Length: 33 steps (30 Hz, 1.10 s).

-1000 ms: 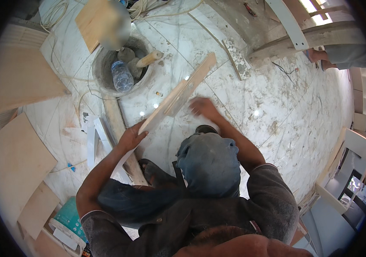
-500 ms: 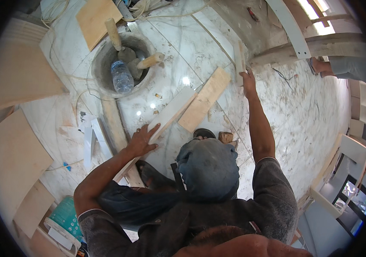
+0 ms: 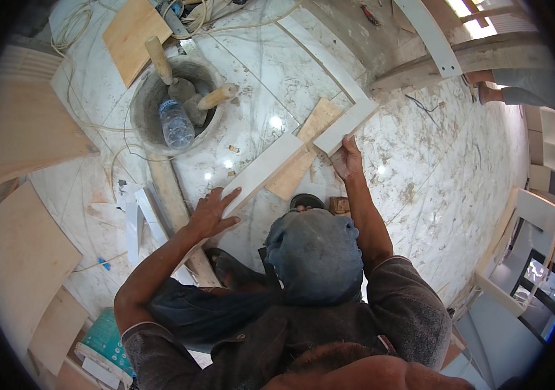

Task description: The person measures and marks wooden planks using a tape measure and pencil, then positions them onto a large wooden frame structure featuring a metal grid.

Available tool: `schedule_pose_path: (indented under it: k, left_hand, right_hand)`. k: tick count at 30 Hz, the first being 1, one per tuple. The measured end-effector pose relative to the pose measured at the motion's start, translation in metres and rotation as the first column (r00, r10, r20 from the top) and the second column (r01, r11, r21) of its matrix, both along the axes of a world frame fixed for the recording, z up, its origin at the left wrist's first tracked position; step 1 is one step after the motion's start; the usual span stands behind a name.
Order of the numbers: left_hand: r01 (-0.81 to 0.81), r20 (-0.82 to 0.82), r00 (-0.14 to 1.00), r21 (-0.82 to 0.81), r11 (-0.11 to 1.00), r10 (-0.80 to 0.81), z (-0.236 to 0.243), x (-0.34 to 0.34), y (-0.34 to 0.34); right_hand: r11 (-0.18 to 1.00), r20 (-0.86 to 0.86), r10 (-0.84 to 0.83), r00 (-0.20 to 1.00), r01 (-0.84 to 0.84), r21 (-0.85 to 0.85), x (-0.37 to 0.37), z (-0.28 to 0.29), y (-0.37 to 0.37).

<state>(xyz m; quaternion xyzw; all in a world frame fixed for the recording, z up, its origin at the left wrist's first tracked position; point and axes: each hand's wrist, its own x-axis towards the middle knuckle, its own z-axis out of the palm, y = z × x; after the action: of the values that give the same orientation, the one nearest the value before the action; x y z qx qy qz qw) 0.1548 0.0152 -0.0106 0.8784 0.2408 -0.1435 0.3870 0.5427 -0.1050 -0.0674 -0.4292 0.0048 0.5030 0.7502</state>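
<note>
My left hand lies on a long white-faced board, fingers spread over it and thumb apart near its edge. My right hand grips a shorter white-faced board by its near end, the white face showing. That end is close to the far end of the long board. Partly under both lies a bare plywood strip. Beyond the short board, a long white strip reaches away and meets it in view; whether they touch, I cannot tell.
A round grey tub holds a plastic bottle and wooden-handled tools. Plywood sheets lie at left. A wood block sits near my foot. A person's leg shows at right. Cables lie at far left.
My right hand has come nearer and leftward with the short board, which has turned from edge-on to show its white face. My left hand stays on the long board.
</note>
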Motion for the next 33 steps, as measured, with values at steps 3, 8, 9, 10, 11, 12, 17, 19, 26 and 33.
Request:
schedule_pose_path:
  k: [3,8,9,10,11,12,17,19,26,33]
  left_hand:
    - [0.001,0.015,1.000,0.021,1.000,-0.001,0.005,0.000,-0.003]
    - [-0.006,0.037,0.999,0.060,0.998,0.004,0.013,-0.002,-0.009]
    - [0.003,0.018,1.000,0.043,0.999,-0.003,0.014,-0.001,-0.009]
    - [0.011,-0.001,1.000,0.025,1.000,-0.011,0.015,0.001,-0.009]
    - [0.019,-0.019,1.000,0.006,1.000,-0.019,0.017,0.002,-0.009]
    - [0.021,-0.008,1.000,0.019,1.000,-0.021,0.018,0.002,-0.010]
    - [0.014,-0.017,1.000,0.024,1.000,-0.013,0.023,0.004,-0.012]
    - [0.009,-0.025,1.000,0.004,1.000,-0.009,0.025,0.004,-0.011]
    - [-0.027,0.101,0.995,0.034,0.999,0.023,0.019,0.000,-0.016]
    - [-0.158,0.157,0.975,-0.014,0.987,0.158,0.041,0.009,-0.011]
  right_hand:
    - [0.998,-0.015,0.053,0.998,-0.053,-0.022,0.005,-0.007,0.002]
    - [0.987,-0.106,0.085,0.991,-0.070,0.142,0.002,-0.005,0.007]
    - [0.982,-0.130,0.072,0.989,-0.048,0.181,-0.001,0.002,0.012]
    - [0.975,-0.155,0.061,0.986,-0.026,0.220,-0.004,0.005,0.015]
    - [0.973,-0.163,0.061,0.985,-0.021,0.232,-0.004,0.006,0.016]
    - [0.970,-0.172,0.059,0.983,-0.016,0.244,-0.005,0.005,0.017]
    - [0.959,-0.236,0.041,0.971,0.028,0.281,-0.011,0.002,0.020]
    - [0.941,-0.216,0.076,0.973,0.002,0.338,-0.013,0.009,0.022]
    - [0.956,-0.166,0.061,0.984,-0.009,0.295,-0.019,0.016,0.029]
    - [0.975,-0.043,0.041,0.998,-0.030,0.219,-0.040,0.068,0.046]
